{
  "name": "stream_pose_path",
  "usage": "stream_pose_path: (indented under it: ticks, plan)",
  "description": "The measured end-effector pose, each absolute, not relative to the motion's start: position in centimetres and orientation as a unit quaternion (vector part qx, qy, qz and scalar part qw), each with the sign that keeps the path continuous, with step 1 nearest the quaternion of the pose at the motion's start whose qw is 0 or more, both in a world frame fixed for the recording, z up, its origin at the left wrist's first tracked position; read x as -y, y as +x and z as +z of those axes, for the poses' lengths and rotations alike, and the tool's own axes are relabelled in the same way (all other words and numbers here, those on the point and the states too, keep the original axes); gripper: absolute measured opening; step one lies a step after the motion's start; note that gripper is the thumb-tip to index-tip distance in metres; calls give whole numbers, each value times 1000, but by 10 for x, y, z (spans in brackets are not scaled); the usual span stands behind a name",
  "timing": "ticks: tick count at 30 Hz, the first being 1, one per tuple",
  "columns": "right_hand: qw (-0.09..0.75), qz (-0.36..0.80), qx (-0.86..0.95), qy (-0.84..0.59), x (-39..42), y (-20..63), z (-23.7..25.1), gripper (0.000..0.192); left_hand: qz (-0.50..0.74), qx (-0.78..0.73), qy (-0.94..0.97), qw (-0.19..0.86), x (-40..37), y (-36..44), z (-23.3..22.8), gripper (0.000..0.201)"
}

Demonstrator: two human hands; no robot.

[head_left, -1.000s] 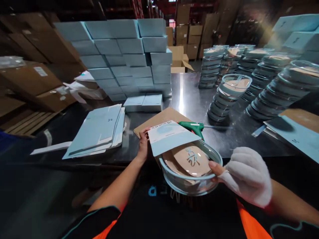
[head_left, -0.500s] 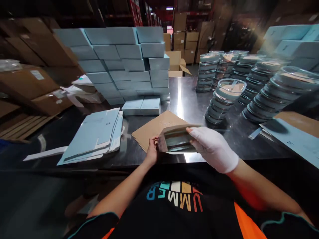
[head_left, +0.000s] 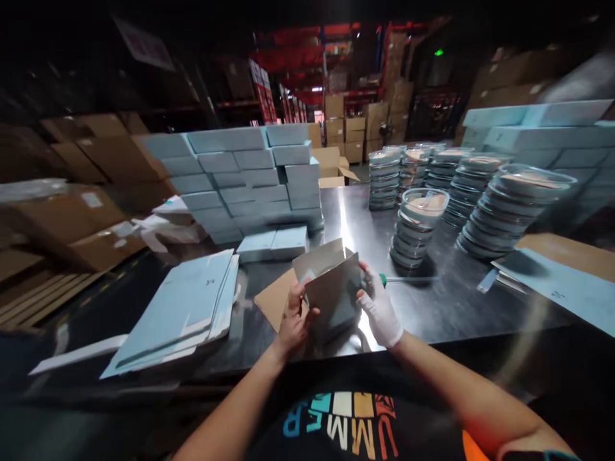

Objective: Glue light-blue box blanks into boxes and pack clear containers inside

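Between my hands I hold a small cardboard box [head_left: 334,298] with its upper end open, tilted above the table's front edge. My left hand [head_left: 292,325], bare, grips its left side, with fingers and thumb on the panels. My right hand [head_left: 382,315], in a white glove, pinches the right edge. Under and behind the box lies a flat brown cardboard sheet [head_left: 273,299], partly covered by it. Just past my right fingertips a small green item [head_left: 383,279] shows; its kind is unclear.
Flat light-blue cartons [head_left: 177,301] lie to the left. Stacked blue boxes [head_left: 240,173] form a wall behind. Several stacks of clear round dishes [head_left: 416,230] stand at the right on the dark metal table [head_left: 432,301]. More blue sheets [head_left: 567,282] lie far right.
The box has turned from lying sideways to standing with its open end upward. My right hand has shifted down along its side. The camera view has tilted up.
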State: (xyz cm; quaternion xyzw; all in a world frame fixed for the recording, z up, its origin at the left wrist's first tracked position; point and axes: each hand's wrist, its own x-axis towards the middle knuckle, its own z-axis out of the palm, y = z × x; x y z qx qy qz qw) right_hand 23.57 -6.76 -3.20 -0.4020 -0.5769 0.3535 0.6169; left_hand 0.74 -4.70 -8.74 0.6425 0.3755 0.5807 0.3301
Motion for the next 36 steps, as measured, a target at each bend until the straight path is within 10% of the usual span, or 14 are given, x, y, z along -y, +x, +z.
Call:
stream_pose_path:
  ticks: [11, 14, 22, 26, 36]
  plan:
    - [631, 351, 505, -473, 43, 221, -24, 35, 710, -338, 554, 274, 61, 35, -69, 37]
    - [625, 334, 497, -501, 48, 216, -25, 48, 738, -310, 568, 190, 57, 29, -87, 47]
    - [368, 293, 564, -679, 37, 275, -23, 41, 615, -353, 683, 174, 39, -1, -100, 68]
    - [291, 290, 524, -746, 26, 291, -45, 71, 623, -347, 676, 185, 31, 8, -91, 73]
    - [563, 166, 439, -680, 76, 310, -32, 57, 669, -372, 575, 290, 50, 12, -45, 58]
